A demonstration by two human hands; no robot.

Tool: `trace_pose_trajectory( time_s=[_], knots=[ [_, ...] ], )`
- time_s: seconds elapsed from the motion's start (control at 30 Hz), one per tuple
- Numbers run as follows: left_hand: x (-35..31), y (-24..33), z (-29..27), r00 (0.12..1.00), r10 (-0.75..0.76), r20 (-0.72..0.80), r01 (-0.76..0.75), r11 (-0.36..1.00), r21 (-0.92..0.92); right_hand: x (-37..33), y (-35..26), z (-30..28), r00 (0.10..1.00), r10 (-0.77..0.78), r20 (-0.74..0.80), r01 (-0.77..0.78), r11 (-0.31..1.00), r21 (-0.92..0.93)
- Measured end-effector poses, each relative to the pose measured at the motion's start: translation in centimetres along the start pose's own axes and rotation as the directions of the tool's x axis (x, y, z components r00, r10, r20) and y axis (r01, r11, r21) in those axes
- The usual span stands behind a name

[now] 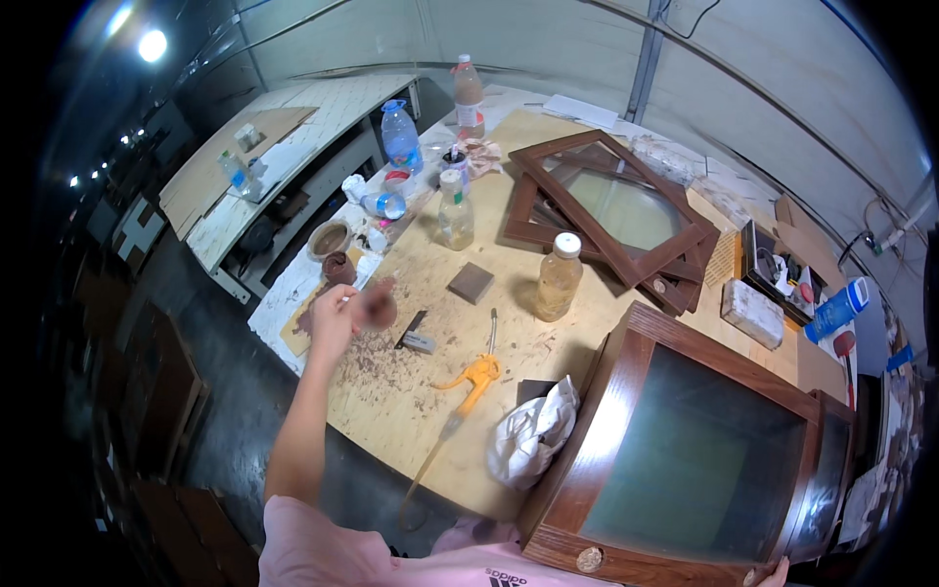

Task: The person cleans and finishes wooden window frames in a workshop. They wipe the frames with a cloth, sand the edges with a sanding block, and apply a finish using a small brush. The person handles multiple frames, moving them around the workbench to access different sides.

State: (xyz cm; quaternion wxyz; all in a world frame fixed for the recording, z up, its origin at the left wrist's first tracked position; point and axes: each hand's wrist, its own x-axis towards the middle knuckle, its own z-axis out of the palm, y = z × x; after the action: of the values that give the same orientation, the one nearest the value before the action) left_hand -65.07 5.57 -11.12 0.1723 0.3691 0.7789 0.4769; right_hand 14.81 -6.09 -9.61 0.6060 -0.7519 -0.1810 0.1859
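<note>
- Glazed wooden door (699,445): at the workbench (391,391) near edge; likely heavy, stiff, its pane fragile; best gripped by the frame.
- Right hand (778,575): fingertips at the door's lower corner; grip cannot be told.
- Left hand (342,318): raised left of the door, pinching a small brown lump (375,308).

The left hand (337,318) pinches a blurred, perhaps brown lump (375,307) above the bench.

Blue-labelled clear bottle (401,137) at the bench's far edge — blue canister (837,309) (right).
</note>
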Motion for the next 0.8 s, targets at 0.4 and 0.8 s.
trace_pose_trajectory(
  time_s=[0.4,0.8],
  knots=[
    [-6.8,12.9,5.1,0.961,0.175,0.215,0.027,0.713,-0.700,5.1,6.0,-2.1,0.986,-0.165,0.003,0.164,0.980,0.114],
    [-7.7,8.9,2.2,0.903,-0.101,0.418,0.430,0.237,-0.871,2.3,3.0,-0.6,0.983,-0.165,0.082,0.161,0.986,0.051]
  ],
)
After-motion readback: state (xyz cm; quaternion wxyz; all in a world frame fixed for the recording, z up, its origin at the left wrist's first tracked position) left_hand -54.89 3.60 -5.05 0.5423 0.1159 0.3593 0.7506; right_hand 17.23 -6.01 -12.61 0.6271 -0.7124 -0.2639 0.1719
